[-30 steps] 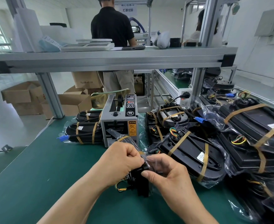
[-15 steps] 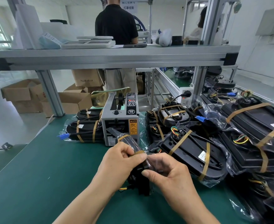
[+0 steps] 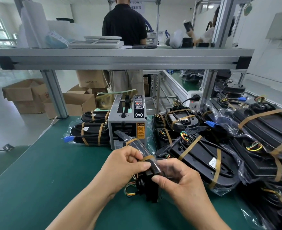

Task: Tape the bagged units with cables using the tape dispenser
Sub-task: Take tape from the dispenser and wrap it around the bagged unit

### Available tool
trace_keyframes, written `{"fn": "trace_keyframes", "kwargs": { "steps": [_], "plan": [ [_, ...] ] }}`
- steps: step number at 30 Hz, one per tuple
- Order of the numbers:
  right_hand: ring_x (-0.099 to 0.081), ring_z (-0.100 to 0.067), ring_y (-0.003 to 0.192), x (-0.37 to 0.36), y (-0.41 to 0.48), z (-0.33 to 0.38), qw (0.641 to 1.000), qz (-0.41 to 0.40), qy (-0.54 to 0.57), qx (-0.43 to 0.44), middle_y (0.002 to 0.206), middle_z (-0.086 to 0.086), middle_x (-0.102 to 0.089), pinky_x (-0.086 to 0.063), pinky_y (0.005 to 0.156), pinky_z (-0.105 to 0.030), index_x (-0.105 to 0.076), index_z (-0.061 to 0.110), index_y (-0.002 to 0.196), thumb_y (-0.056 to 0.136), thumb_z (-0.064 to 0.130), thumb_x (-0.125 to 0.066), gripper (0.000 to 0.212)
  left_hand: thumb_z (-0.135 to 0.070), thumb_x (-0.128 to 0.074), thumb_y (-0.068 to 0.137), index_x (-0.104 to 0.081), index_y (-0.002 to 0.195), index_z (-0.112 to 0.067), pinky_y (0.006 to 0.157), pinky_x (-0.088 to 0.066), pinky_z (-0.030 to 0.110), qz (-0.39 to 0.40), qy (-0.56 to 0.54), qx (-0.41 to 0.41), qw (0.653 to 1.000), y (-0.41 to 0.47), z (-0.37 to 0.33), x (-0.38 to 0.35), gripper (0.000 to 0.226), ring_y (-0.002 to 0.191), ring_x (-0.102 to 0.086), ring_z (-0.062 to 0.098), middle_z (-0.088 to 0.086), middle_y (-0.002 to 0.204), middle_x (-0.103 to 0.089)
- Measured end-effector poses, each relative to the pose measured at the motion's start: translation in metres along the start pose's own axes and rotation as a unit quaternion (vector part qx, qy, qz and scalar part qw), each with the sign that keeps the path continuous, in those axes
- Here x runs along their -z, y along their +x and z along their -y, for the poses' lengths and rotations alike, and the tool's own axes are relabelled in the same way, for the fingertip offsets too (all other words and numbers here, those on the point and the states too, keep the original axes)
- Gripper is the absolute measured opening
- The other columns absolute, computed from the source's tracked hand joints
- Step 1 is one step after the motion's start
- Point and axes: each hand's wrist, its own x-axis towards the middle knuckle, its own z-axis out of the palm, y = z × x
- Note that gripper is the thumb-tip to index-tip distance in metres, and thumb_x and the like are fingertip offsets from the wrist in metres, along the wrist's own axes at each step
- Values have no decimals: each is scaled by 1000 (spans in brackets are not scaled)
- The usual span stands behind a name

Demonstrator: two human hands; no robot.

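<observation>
A black bagged unit with coloured wires stands on edge on the green mat, just in front of the grey tape dispenser. My left hand grips its left side, thumb pressing a strip of brown tape over the top edge. My right hand pinches the clear bag and the unit's right side. A cut tape strip sticks out of the dispenser's mouth. My hands hide most of the unit.
Taped bagged units are piled to the right and behind. Two more taped units lie left of the dispenser. An aluminium shelf crosses overhead. A person stands behind it, near cardboard boxes.
My left thumb has slid along the tape on the unit's top edge. Both hands and the unit stay in nearly the same place.
</observation>
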Motion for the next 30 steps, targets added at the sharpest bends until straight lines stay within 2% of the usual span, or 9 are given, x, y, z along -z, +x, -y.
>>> {"fn": "trace_keyframes", "kwargs": {
  "steps": [3, 5, 8, 10, 16, 19, 25, 27, 30],
  "plan": [
    [-72, -6, 87, 6, 2, 9, 999, 25, -17, -16, 92, 11, -76, -58, 78, -26, -71, 48, 99, 76, 48, -81, 25, -16, -83, 77, -68, 83, -18, 54, -43, 13, -9, -22, -4, 1000, -3, 5, -3, 17, 55, -49, 4, -9, 62, -54],
    [-70, 0, 91, 11, 14, 17, 999, 15, -40, -18, 96, 19, -74, -54, 78, -19, -71, 44, 98, 70, 61, -75, 33, -16, -83, 77, -67, 85, -18, 55, -43, 14, -17, -32, -3, 999, -4, 8, -3, 18, 55, -48, 4, -11, 61, -55],
    [-66, 4, 87, 10, 48, 35, 992, 0, -126, 10, 91, 19, -71, -51, 72, -11, -69, 36, 94, 76, 50, -76, 24, -19, -84, 76, -61, 93, -19, 56, -43, 16, -47, -41, 4, 998, -8, 11, -7, 28, 55, -49, 3, -14, 62, -56],
    [-65, 2, 83, 2, 70, 49, 979, 37, -201, 22, 88, 15, -69, -51, 73, -13, -68, 32, 96, 79, 42, -78, 22, -22, -85, 72, -59, 93, -19, 58, -44, 21, -82, -51, 10, 995, -13, 14, -14, 33, 57, -48, 4, -10, 67, -57],
    [-56, -14, 84, -32, 107, 68, 869, 160, -460, 85, 90, 10, -54, -51, 76, -34, -59, 25, 96, 76, 46, -75, 33, -29, -89, 65, -59, 86, -15, 56, -43, 18, -108, -72, 30, 991, -19, 17, -21, 39, 51, -43, -2, -12, 65, -53],
    [-56, -20, 81, -40, 113, 71, 833, 171, -515, 106, 89, 6, -52, -44, 66, -33, -56, 22, 88, 75, 46, -72, 32, -44, -86, 53, -60, 86, -17, 58, -43, 22, -107, -81, 41, 990, -18, 16, -20, 50, 50, -42, -1, -19, 56, -52],
    [-64, -22, 85, -37, 117, 86, 810, 199, -543, 95, 89, -1, -67, -56, 76, -36, -69, 14, 91, 87, 30, -70, 17, -59, -76, 37, -61, 85, -21, 61, -46, 23, -95, -96, 53, 989, -17, 18, -17, 63, 52, -45, -1, -21, 55, -54],
    [-59, -23, 75, -40, 115, 89, 785, 194, -579, 109, 75, 0, -59, -53, 66, -35, -61, 16, 74, 87, 22, -65, 15, -62, -75, 37, -60, 85, -22, 61, -47, 24, -91, -87, 53, 991, -16, 19, -17, 63, 53, -48, 0, -20, 57, -56],
    [-41, -21, 58, -52, 110, 90, 725, 190, -642, 160, 62, 3, -36, -37, 52, -31, -34, 21, 59, 86, 10, -60, 39, -64, -73, 39, -60, 85, -27, 64, -50, 27, -86, -60, 58, 993, -14, 18, -18, 61, 57, -54, 1, -17, 65, -64]
  ]
}}
